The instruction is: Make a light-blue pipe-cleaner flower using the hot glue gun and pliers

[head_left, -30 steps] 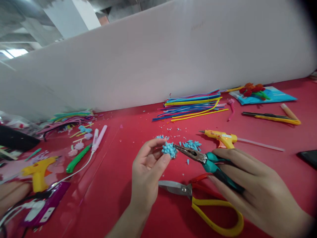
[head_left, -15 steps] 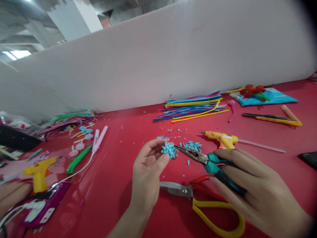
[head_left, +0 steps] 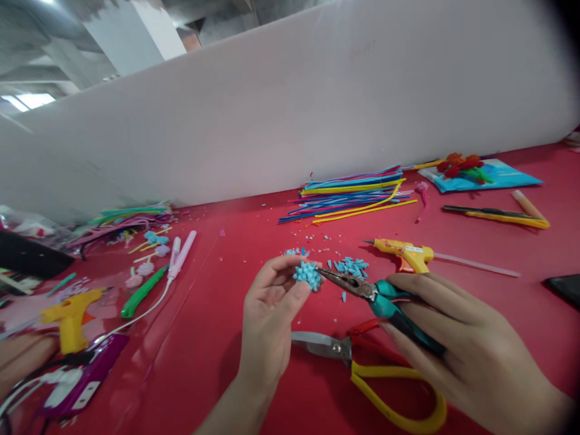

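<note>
Foam board [head_left: 317, 103]: big white sheet standing along far edge of worktop, backdrop behind everything.
Worktop [head_left: 226, 374]: red, glossy, littered w/ tiny blue offcuts round the hands.
Pipe-cleaner stack [head_left: 353, 193]: multi-colour bundle lying flat near the board, just beyond the hands, prob. kept there as stock.
Scissors [head_left: 362, 368]: yellow handles, blades together, flat on worktop between the two wrists; parked close, not touched.
R hand [head_left: 471, 350]: grip wrapped round the teal handles of the pliers [head_left: 367, 293], fingers long over the top, so tool points left toward the other hand; handles look squeezed.
L hand [head_left: 272, 308]: palm up, raised off worktop, thumb + fingertips pinched on blue flower [head_left: 308, 273]; holds it steady and tilted toward plier tips.
Glue gun [head_left: 405, 251]: yellow/orange, on its side just beyond R hand, nozzle left, clear stick out the back.
2nd glue gun [head_left: 70, 314]: yellow, far left by purple device [head_left: 86, 374]; someone else's hand [head_left: 18, 356] near it.
Blue sheet [head_left: 484, 175]: far right, red/green made-up flowers on top.
Plier jaws: rusty, nearly together, tips touching flower's right side; cannot tell if they nip a petal.
Blue flower: small fuzzy cluster, in air above worktop, between L fingertips and plier tips.
Cut blue bits [head_left: 351, 264]: little pile just behind the pliers, near the flower.
</note>
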Action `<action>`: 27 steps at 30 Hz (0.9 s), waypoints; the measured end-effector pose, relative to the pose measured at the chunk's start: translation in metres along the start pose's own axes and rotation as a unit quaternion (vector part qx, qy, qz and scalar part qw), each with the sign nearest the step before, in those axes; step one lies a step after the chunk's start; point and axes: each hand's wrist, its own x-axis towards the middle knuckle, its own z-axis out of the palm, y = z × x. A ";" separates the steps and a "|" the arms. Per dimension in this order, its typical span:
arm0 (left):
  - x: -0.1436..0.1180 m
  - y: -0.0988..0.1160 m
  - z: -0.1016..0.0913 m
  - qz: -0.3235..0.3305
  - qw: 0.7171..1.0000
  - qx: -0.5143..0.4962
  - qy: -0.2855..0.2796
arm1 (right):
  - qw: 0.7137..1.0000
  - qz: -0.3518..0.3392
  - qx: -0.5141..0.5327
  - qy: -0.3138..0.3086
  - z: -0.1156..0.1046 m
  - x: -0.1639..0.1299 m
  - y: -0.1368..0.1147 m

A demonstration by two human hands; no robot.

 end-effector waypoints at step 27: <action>0.002 0.002 -0.001 -0.021 1.000 -0.011 0.005 | 0.982 0.108 0.137 -0.067 -0.002 0.003 0.000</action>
